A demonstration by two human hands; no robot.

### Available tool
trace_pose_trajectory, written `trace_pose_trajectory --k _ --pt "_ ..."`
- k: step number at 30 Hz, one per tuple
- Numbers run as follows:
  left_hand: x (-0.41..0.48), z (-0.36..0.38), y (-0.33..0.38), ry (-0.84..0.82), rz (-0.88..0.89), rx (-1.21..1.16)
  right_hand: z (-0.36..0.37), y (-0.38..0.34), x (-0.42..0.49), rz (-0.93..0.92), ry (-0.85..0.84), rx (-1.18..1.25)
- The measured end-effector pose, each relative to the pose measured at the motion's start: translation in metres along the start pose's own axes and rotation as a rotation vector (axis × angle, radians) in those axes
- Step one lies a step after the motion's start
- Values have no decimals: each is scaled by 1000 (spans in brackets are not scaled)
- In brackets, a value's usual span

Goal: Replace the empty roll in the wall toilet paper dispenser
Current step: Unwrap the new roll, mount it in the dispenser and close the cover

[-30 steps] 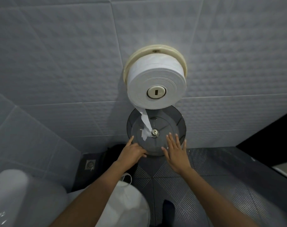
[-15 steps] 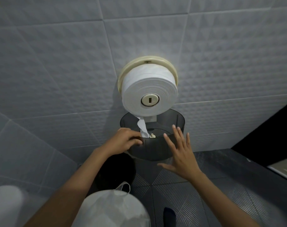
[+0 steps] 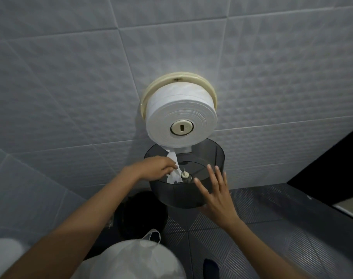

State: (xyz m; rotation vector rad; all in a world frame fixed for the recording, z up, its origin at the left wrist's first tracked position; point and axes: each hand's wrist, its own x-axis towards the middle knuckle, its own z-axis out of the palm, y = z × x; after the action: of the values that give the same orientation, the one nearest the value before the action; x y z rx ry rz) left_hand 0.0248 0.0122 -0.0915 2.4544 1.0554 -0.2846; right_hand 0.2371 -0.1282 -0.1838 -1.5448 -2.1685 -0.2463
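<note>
A full white paper roll (image 3: 179, 115) sits on the cream wall dispenser base (image 3: 176, 77), with a cream hub (image 3: 181, 127) at its centre. The smoked transparent cover (image 3: 207, 160) hangs open below it. A loose paper tail (image 3: 174, 170) drops from the roll into the cover. My left hand (image 3: 155, 167) reaches inside the cover and pinches that tail. My right hand (image 3: 215, 195) is spread flat with fingers apart against the cover's front wall, holding nothing.
A textured grey tile wall (image 3: 71, 77) is behind the dispenser. A black bin (image 3: 139, 214) stands on the dark ribbed floor (image 3: 262, 228) below. A white plastic bag (image 3: 135, 260) sits near the bottom edge. A pale blurred shape (image 3: 2, 254), maybe the toilet, fills the lower left corner.
The view has shifted down and closer. My left hand moved from the cover's lower rim up into the cover and took hold of the paper tail. My right hand stayed against the cover's front.
</note>
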Motion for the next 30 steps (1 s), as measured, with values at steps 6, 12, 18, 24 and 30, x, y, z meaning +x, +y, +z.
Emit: trace_pose_trajectory --k 6,12,18,24,30 --pt "37 6 -7 -209 148 524 9 3 -3 -25 27 -6" --pt "45 23 -1 -388 -18 488 14 7 -4 -51 43 -18" --pt "48 34 2 -528 -203 386 18 7 -5 -59 68 0" --pt "49 37 5 -557 -213 274 21 7 -7 -74 77 6" --pt "53 40 6 -522 -254 197 24 7 -8 -68 93 14"
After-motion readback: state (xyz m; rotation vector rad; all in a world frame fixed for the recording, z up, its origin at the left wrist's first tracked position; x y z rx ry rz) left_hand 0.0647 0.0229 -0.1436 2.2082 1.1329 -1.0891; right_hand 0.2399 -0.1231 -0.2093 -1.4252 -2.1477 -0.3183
